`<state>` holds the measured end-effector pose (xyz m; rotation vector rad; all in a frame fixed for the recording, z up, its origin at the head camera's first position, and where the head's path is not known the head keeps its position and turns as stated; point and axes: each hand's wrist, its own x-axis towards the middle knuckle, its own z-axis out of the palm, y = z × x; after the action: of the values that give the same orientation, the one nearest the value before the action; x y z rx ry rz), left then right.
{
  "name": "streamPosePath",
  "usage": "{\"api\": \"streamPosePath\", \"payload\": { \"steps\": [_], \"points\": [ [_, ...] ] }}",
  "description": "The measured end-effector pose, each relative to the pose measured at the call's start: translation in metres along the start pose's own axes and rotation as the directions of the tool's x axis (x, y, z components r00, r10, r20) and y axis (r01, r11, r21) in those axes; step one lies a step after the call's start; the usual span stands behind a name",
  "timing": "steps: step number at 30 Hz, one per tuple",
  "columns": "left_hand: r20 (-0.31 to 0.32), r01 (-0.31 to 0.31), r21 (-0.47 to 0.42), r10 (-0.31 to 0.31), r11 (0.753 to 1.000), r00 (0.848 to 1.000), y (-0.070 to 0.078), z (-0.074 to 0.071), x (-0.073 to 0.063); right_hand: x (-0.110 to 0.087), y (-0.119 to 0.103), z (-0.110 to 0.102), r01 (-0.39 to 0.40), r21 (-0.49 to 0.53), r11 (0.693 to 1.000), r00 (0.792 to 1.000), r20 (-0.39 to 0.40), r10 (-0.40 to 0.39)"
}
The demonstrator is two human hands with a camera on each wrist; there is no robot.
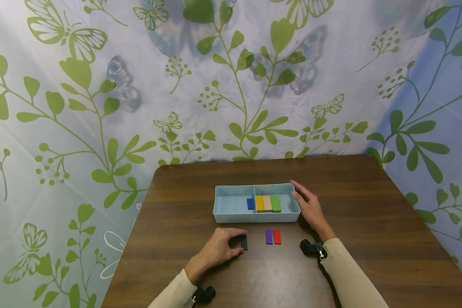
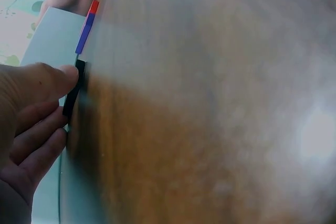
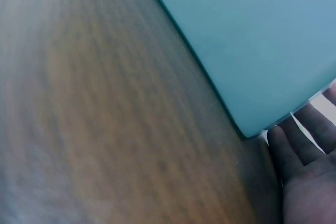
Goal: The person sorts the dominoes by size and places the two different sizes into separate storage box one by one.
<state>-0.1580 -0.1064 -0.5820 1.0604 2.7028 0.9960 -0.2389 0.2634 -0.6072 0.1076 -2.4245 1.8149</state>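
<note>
While the left hand (image 1: 218,247) pinches it between thumb and fingers, the slim, oblong black block (image 1: 244,243) is before the pale-blue tray (image 1: 254,218), whose right end the right hand (image 1: 312,211) grips.

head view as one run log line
left hand: pinches black block; right hand: touches blue tray; purple block, red block: on table

Butterfly-and-leaf backdrop (image 1: 223,72), brown wooden table (image 1: 277,278)
</note>
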Motion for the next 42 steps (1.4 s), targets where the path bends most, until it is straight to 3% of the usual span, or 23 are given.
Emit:
{"api": "streamPosePath", "payload": {
  "steps": [17,23,29,36,42],
  "points": [
    [-0.035,0.008,-0.038,-0.009,0.999,0.999,-0.002,0.001,-0.003,0.001,0.003,0.001,0.020,0.005,1.000,1.000,-0.006,-0.020],
    [-0.042,-0.004,-0.050,0.002,0.999,0.999,0.000,-0.002,-0.002,-0.009,-0.023,0.000,-0.012,-0.007,1.000,1.000,0.018,0.012],
    [-0.086,-0.037,-0.048,0.033,0.998,0.996,0.003,-0.013,0.004,-0.014,-0.036,-0.001,0.009,-0.006,1.000,1.000,0.018,-0.009],
    [-0.121,-0.063,-0.045,0.057,0.997,0.991,0.005,-0.031,0.013,-0.002,-0.004,0.000,0.011,-0.014,1.000,1.000,-0.001,-0.011],
    [-0.173,-0.107,-0.022,0.101,0.994,0.980,0.006,-0.048,0.021,-0.003,-0.003,-0.001,0.030,0.004,1.000,1.000,-0.001,-0.030]
  ]
}}
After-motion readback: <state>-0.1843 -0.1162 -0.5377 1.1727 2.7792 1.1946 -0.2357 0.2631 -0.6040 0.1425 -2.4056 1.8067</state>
